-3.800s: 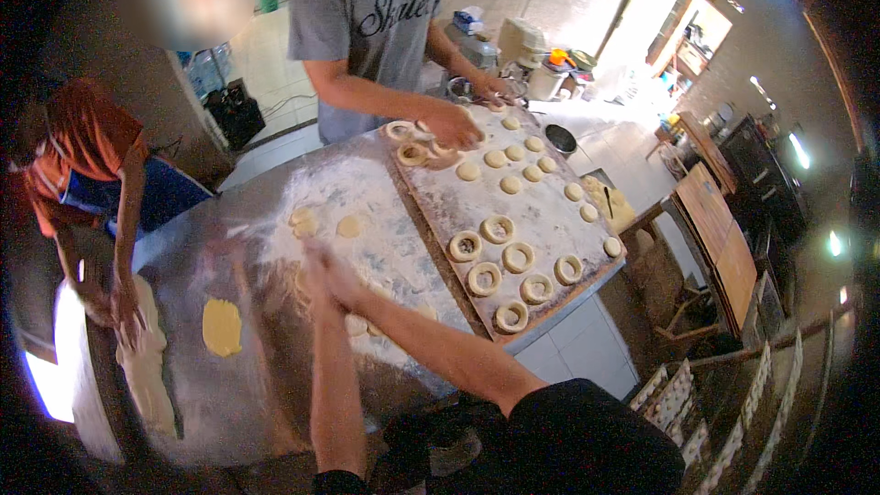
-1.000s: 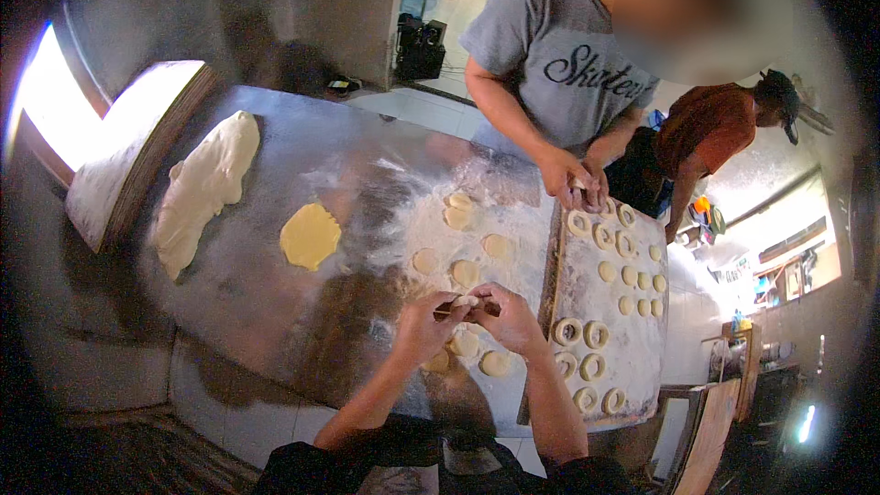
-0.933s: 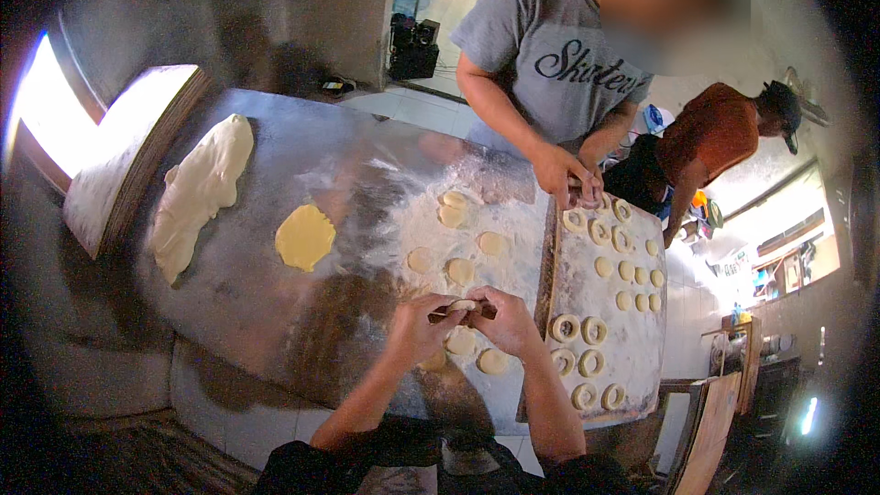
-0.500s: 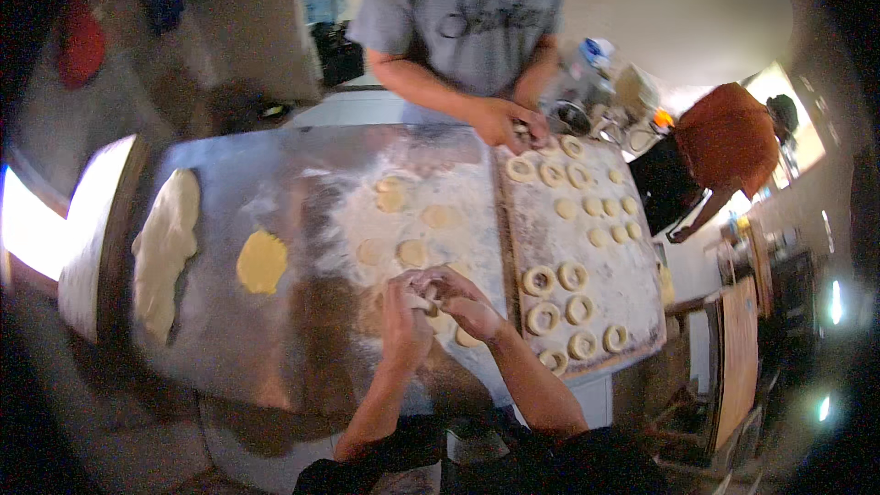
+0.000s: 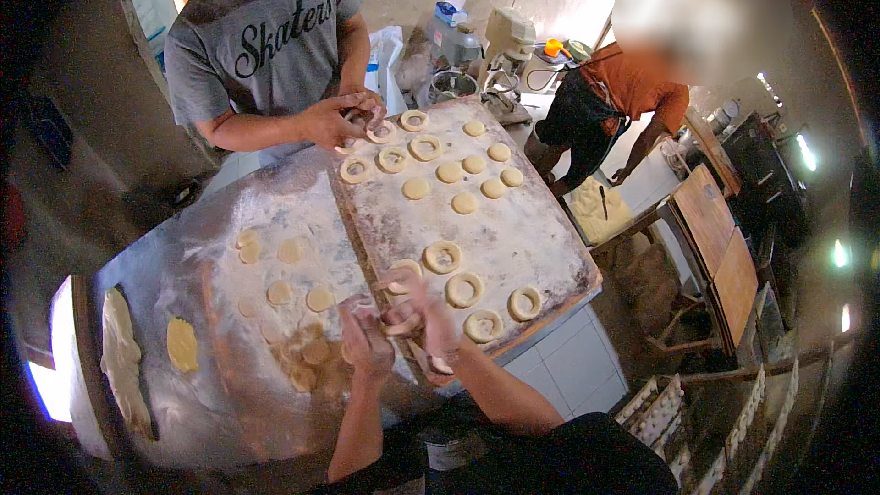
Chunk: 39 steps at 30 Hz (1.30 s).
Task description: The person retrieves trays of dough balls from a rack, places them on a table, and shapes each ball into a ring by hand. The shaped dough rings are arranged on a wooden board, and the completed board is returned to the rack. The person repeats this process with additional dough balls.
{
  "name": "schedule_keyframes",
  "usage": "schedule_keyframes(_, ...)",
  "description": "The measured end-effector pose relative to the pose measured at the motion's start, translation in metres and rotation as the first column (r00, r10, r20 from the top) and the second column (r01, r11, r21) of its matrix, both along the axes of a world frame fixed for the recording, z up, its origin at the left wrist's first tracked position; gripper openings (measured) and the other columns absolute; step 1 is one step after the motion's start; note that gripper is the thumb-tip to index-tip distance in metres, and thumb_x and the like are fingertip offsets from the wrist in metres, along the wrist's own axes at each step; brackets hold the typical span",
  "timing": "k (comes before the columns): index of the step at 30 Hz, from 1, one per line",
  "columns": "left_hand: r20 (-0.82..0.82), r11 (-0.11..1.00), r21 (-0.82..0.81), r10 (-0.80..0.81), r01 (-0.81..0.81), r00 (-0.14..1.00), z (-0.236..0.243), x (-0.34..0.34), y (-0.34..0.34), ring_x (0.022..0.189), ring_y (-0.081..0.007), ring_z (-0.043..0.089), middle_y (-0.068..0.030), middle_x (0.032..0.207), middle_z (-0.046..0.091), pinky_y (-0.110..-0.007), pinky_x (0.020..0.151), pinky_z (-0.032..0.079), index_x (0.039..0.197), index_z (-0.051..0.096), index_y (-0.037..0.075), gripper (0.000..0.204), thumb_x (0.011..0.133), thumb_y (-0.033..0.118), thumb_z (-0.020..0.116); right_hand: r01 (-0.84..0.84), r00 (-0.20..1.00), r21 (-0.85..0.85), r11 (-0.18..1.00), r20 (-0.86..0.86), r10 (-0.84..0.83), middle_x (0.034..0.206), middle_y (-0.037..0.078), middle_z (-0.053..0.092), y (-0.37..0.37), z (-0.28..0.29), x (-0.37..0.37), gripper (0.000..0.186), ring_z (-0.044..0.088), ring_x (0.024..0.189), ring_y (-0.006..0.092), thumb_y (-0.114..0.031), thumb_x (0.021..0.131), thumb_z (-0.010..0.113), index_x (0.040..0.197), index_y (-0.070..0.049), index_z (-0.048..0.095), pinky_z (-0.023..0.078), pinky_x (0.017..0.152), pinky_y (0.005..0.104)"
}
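A dough ring [image 5: 401,326] is stretched between my two hands, above the near left edge of a floured board [image 5: 385,220]. My left hand [image 5: 368,339] has its fingers curled at the ring's left side. Partly smeared by motion, my right hand [image 5: 434,319] grips it from the other side and hides part of another ring on the board. Close by on the board lie several shaped dough rings [image 5: 465,290]. Several flat dough rounds [image 5: 280,291] rest on the floured metal table [image 5: 247,385] left of my hands.
Across the table a person in a grey shirt [image 5: 266,46] handles a dough ring [image 5: 380,133]. Dough rounds [image 5: 416,188] sit mid-board. A long dough slab [image 5: 124,357] and a yellow piece [image 5: 181,345] lie far left. Another person in orange [image 5: 632,87] bends at right near wooden panels [image 5: 706,247].
My view has swung right. Both hands have moved from over the dough rounds to the board's near left edge, with dough still between them. The person opposite still works dough.
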<state>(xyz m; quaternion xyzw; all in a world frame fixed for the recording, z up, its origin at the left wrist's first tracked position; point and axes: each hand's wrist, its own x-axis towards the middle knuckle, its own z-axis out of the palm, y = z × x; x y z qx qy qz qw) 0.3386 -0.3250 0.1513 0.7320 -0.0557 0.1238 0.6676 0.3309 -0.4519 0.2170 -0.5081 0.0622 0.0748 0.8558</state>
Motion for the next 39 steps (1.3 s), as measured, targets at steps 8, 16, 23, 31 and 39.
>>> schedule_keyframes(8, 0.175, 0.933, 0.34, -0.182, 0.114, 0.967, 0.052, -0.013, -0.142, 0.078, -0.0367, 0.071, -0.0182, 0.088, 0.067, -0.041, 0.067, 0.055, 0.115, 0.056, 0.006, 0.017, 0.099, 0.011, 0.055, 0.104, 0.995, -0.24, 0.965, 0.036, -0.098, 0.073, -0.004, 0.046, -0.15, -0.002, -0.028, 0.054, 0.045, 0.063, 0.0069, -0.008, 0.087, 0.062, 0.136, -0.01, 0.039, 0.044, 0.063, 0.0237)
schedule_keyframes(16, 0.143, 0.822, 0.527, -0.335, 0.215, 0.931, 0.04, -0.011, -0.223, 0.077, -0.0485, 0.066, -0.022, 0.086, 0.069, -0.054, 0.066, 0.052, 0.123, 0.05, 0.01, 0.038, 0.088, 0.016, 0.065, 0.162, 0.982, -0.412, 0.897, 0.156, -0.106, 0.103, 0.005, 0.059, -0.217, -0.004, -0.043, 0.047, 0.058, 0.091, 0.0112, -0.036, 0.103, 0.055, 0.141, -0.012, 0.041, 0.049, 0.076, 0.0264)
schedule_keyframes(23, -0.096, 0.823, 0.525, -0.197, 0.218, 0.976, 0.051, 0.021, -0.267, 0.1, -0.0607, 0.057, -0.0414, 0.121, 0.055, -0.062, 0.084, 0.049, 0.142, 0.034, 0.003, 0.054, 0.101, 0.035, 0.049, 0.156, 0.985, -0.568, 0.808, 0.033, -0.167, 0.116, 0.019, 0.06, -0.266, -0.014, -0.009, 0.061, 0.063, 0.103, 0.0253, -0.046, 0.103, 0.051, 0.147, -0.007, 0.032, 0.049, 0.093, 0.0398)
schedule_keyframes(31, -0.377, 0.215, 0.884, -0.196, 0.414, 0.905, 0.047, 0.014, -0.236, 0.131, -0.0464, 0.047, -0.0308, 0.145, 0.042, -0.067, 0.102, 0.036, 0.151, 0.036, 0.013, 0.071, 0.091, 0.041, 0.062, 0.043, 0.999, -0.977, -0.208, 0.049, -0.024, 0.104, 0.021, 0.066, -0.271, -0.058, -0.021, 0.092, 0.064, 0.097, 0.0433, -0.041, 0.084, 0.072, 0.157, -0.018, 0.021, 0.042, 0.085, 0.0686)
schedule_keyframes(39, -0.146, 0.617, 0.75, -0.194, 0.236, 0.97, 0.059, -0.017, -0.171, 0.121, -0.0476, 0.051, -0.0346, 0.132, 0.048, -0.059, 0.1, 0.042, 0.144, 0.04, -0.001, 0.064, 0.086, 0.016, 0.063, 0.113, 0.986, -0.952, -0.283, 0.143, -0.086, 0.114, 0.023, 0.062, -0.182, -0.012, -0.038, 0.069, 0.06, 0.105, 0.0419, -0.023, 0.089, 0.065, 0.15, -0.009, 0.036, 0.047, 0.088, 0.0569)
